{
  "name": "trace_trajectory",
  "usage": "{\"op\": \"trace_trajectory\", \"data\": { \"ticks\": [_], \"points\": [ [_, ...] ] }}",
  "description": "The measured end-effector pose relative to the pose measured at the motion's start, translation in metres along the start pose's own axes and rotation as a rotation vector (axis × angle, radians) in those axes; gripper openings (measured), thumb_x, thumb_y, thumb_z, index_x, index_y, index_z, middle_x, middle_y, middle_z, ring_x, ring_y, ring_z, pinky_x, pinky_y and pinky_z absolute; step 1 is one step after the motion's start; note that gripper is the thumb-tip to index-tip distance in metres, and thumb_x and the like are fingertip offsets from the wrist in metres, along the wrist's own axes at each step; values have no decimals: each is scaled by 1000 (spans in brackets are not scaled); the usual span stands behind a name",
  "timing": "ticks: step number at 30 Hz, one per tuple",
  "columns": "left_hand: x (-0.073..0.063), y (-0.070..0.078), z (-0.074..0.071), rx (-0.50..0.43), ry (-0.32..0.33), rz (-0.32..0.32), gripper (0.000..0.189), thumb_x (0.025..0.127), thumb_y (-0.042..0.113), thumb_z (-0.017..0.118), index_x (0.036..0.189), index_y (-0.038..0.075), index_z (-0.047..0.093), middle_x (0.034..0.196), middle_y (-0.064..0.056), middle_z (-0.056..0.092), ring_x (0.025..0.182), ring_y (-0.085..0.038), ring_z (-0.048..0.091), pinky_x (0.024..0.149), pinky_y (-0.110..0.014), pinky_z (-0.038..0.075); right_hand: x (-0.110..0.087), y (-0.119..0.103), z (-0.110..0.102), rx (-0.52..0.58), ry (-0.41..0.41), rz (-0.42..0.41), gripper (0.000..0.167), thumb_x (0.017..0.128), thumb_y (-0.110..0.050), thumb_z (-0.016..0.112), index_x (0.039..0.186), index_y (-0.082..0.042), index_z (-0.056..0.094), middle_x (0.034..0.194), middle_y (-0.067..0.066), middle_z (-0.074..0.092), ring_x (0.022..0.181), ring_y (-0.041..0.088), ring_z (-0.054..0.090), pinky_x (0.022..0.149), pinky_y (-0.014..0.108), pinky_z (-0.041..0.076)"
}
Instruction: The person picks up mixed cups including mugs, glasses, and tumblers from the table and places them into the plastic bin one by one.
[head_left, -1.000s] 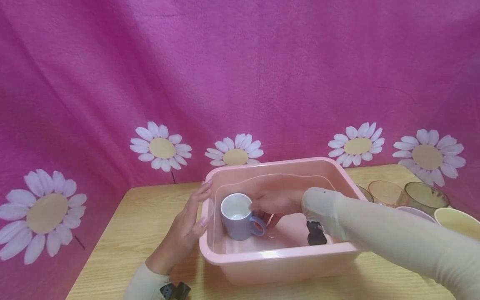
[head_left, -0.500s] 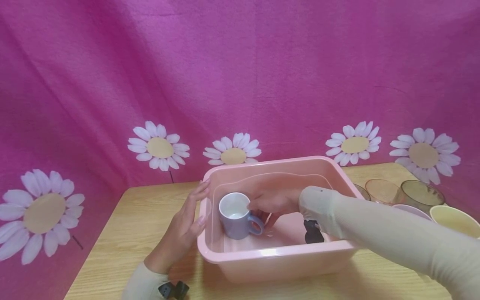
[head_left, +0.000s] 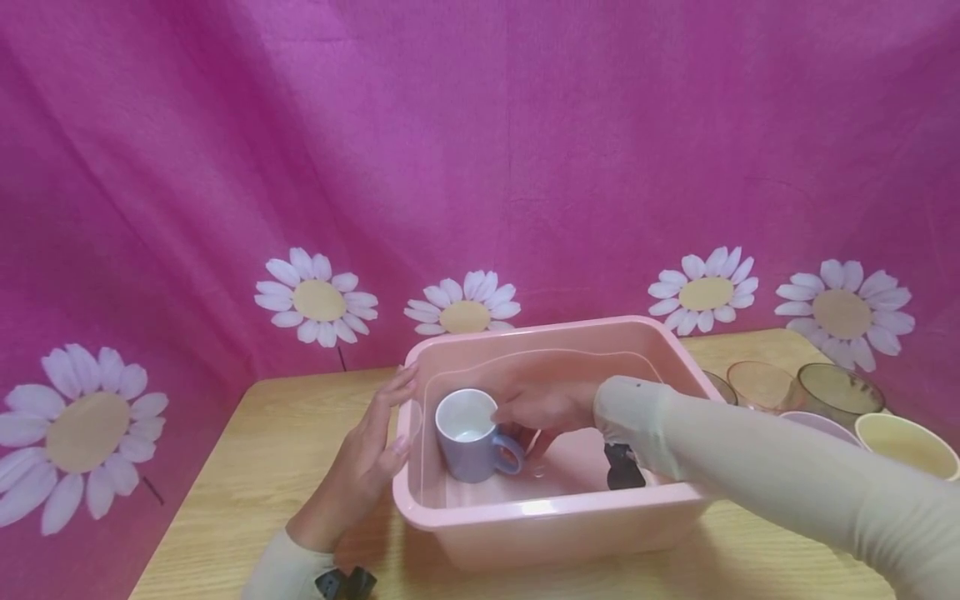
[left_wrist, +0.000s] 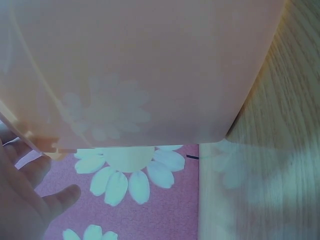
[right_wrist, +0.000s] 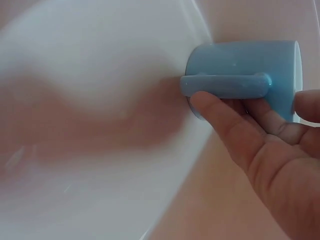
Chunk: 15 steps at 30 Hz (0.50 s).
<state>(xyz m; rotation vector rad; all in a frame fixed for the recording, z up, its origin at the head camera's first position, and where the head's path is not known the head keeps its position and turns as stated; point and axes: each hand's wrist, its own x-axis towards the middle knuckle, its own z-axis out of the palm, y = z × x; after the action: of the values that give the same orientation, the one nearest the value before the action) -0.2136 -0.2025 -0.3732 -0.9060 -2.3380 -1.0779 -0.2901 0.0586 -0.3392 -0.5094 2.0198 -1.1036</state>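
Note:
A grey-blue mug [head_left: 465, 454] with a white inside stands upright at the left end of a pink plastic tub [head_left: 562, 546]. My right hand [head_left: 550, 407] reaches down into the tub and holds the mug by its handle side. In the right wrist view, the thumb is at the mug's rim and the fingers [right_wrist: 225, 122] lie against the handle and wall. My left hand [head_left: 352, 471] rests on the tub's left rim, fingers extended along it. Seen from the left wrist, that hand's thumb [left_wrist: 62, 197] stays outside the tub.
Right of the tub, partly behind my sleeve, stand several cups: an orange clear one [head_left: 761, 387], a dark clear one [head_left: 838, 396], a pale purple one [head_left: 821, 425] and a yellow one [head_left: 903, 446]. A pink cloth with daisies [head_left: 480, 167] hangs behind the wooden table [head_left: 247, 467].
The view has shifted slightly. Both hands, the mug and the tub keep the same places relative to one another.

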Motion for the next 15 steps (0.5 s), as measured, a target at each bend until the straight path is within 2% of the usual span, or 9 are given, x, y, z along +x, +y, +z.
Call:
{"op": "trace_trajectory", "data": {
  "ticks": [5, 12, 15],
  "points": [
    [0, 0, 0, 0, -1, -4, 51, 91, 19, 41, 139, 6, 38, 156, -2, 29, 144, -24, 24, 110, -58, 26, 2, 1, -4, -77, 9, -7, 18, 93, -17, 53, 99, -3, 64, 88, 20, 70, 83, 32, 68, 75, 46, 57],
    [0, -1, 1, -4, -1, -2, 52, 90, 18, 41, 140, 5, 37, 156, -2, 29, 144, -24, 24, 109, -59, 26, 15, 12, -14, -199, 54, -3, 17, 90, -22, 54, 89, -9, 66, 81, 10, 69, 76, 29, 68, 63, 40, 58],
    [0, -1, 1, -6, -3, -3, 52, 90, 18, 40, 140, 5, 37, 157, -2, 28, 144, -24, 24, 109, -59, 26, 9, 6, -14, -181, 56, 8, 19, 89, -21, 53, 89, -6, 65, 84, 11, 69, 79, 30, 68, 65, 40, 58]
  ]
}}
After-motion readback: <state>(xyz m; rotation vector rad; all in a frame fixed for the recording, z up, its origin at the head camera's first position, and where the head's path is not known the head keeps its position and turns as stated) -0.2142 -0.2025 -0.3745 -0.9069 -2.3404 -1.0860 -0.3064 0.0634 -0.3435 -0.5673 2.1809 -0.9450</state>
